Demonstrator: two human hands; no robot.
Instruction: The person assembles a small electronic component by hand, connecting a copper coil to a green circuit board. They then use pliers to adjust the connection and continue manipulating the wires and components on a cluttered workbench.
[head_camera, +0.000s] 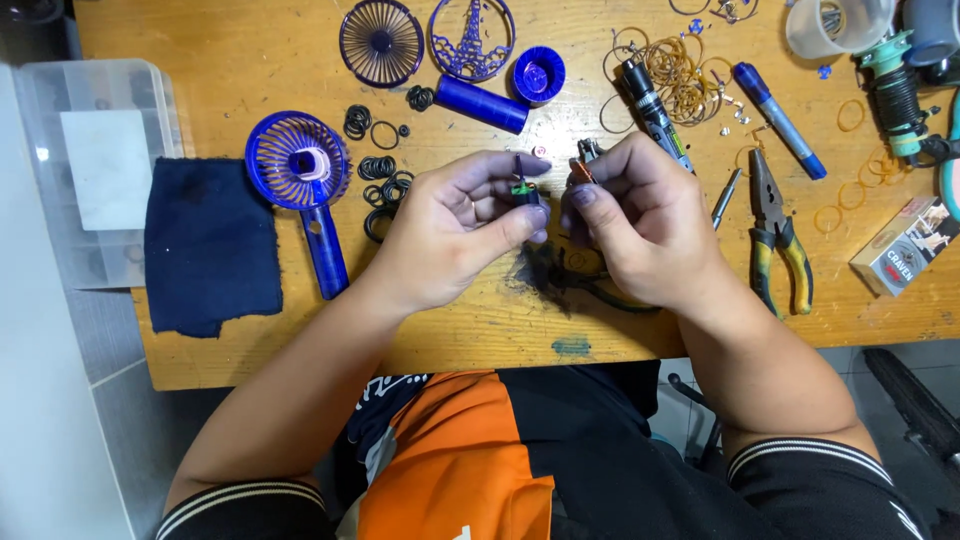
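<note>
Holding: both hands work above the middle of the wooden table (250, 60), fingertips nearly meeting.
Left hand (455, 225): thumb and forefinger pinch a small green-and-black component (524, 188); remaining fingers curl underneath.
Right hand (640, 215): fingers pressed together around a small copper-wound motor part (582, 172), just beside the left hand's component.
Fan housing: a blue handheld fan body (300, 170) lies left of the hands, beside a dark blue cloth (210, 245).
Fan parts: a blue grille (381, 42) and a blue cylinder (482, 104) lie near the far edge.
Tools: pliers (775, 235) rest right of the right hand; rubber bands (680, 75) lie beyond.
</note>
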